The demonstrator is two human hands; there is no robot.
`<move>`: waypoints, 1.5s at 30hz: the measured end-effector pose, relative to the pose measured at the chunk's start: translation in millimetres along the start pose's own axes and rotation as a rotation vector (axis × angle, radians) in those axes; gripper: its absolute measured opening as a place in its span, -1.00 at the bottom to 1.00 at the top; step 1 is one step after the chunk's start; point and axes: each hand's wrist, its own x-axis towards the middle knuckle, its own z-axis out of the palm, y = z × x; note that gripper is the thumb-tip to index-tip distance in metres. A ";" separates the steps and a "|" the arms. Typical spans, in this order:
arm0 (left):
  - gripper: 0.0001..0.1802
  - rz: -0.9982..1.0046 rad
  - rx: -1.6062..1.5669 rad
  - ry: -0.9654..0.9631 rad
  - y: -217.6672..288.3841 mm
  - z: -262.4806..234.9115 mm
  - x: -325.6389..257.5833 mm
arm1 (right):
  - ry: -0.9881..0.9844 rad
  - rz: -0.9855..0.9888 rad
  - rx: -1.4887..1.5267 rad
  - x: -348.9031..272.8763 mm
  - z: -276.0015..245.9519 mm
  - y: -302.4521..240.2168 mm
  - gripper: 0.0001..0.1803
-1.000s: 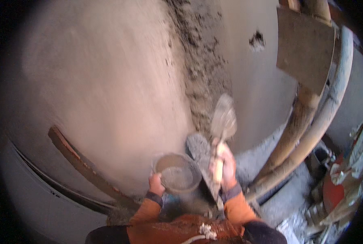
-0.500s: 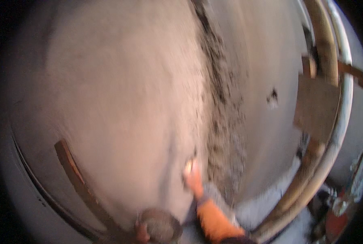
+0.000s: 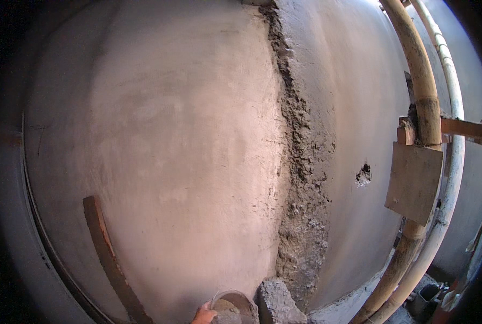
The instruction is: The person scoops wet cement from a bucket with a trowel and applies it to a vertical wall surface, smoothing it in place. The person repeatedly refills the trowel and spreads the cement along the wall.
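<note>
At the bottom edge, my left hand (image 3: 204, 314) grips the left rim of a round container (image 3: 248, 305), like a bucket or bowl. Grey wet-looking mortar (image 3: 227, 315) lies inside it. The hand's fingers are closed on the rim and partly cut off by the picture's edge. My right hand is out of view. In front of me rises a plastered wall (image 3: 181, 140), smooth on the left. A rough, vertical strip of mortar (image 3: 304, 216) runs down it, right of the middle. Beside the container is a rough grey mortar-covered block (image 3: 277, 302).
Bamboo poles (image 3: 427, 119) stand on the right, with a square board (image 3: 415, 181) against them and a wooden crosspiece (image 3: 464, 129) behind. A wooden plank (image 3: 108, 251) leans at lower left. The smoother wall at right has a small ragged hole (image 3: 364, 175).
My right hand, in an orange sleeve, was at the wall beside the rough strip with a small blurred object; it has left the view. The container and left hand appear slightly further right.
</note>
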 end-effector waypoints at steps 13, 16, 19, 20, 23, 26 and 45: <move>-0.52 0.104 0.533 0.017 -42.0 -8.8 6.3 | 0.598 0.482 1.576 80.1 -101.8 -124.8 -0.57; -0.38 -0.233 -0.428 0.296 -76.1 -27.1 13.8 | 0.949 0.359 1.081 116.5 -145.7 -148.6 -0.48; -0.31 -0.215 -0.387 0.331 -83.3 -51.3 -9.9 | 1.277 0.206 0.753 158.3 -175.6 -138.5 -0.53; -0.29 -0.224 -0.385 0.360 -81.5 -53.8 -14.8 | 1.383 0.213 0.561 169.1 -184.8 -117.5 -0.55; -0.27 -0.203 -0.388 0.424 -79.4 -69.1 -32.6 | 1.760 0.101 0.357 216.4 -215.5 -14.1 -0.57; -0.26 -0.197 -0.319 0.519 -44.5 -30.0 -46.3 | 1.746 0.402 0.320 265.2 -265.0 74.1 -0.68; -0.29 -0.118 0.068 0.129 0.4 29.0 2.1 | -0.054 1.320 1.160 27.6 -13.2 -24.6 -0.65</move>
